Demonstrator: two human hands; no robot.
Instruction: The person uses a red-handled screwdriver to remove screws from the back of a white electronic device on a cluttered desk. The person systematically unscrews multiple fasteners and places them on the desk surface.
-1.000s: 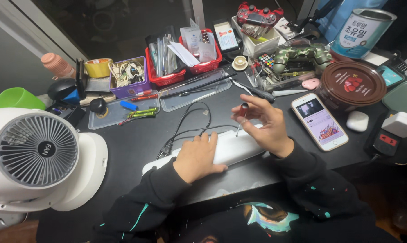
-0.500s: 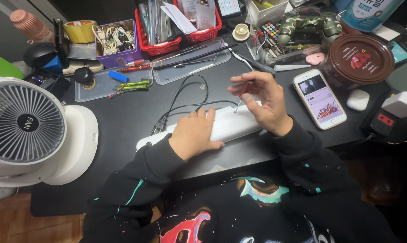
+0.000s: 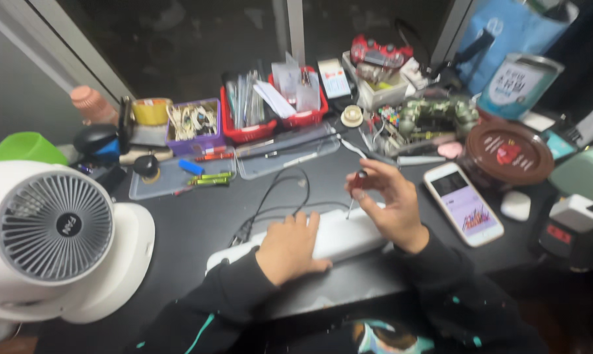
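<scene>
Counter (image 3: 198,223), black, carries a long white plastic power strip (image 3: 339,236), rigid and light, best pinned flat on top. Left hand (image 3: 290,248) presses it down, grip flat and unclenched. Right hand (image 3: 389,200) pinches a small red-handled screwdriver (image 3: 355,187), thin and slippery, tip on the strip.

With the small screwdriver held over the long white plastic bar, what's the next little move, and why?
Probably lower the red-handled screwdriver straight down so its tip seats in the long white plastic bar. The right hand pinches it upright at the bar's top edge, and the left hand already lies flat on the bar, steadying it.
</scene>
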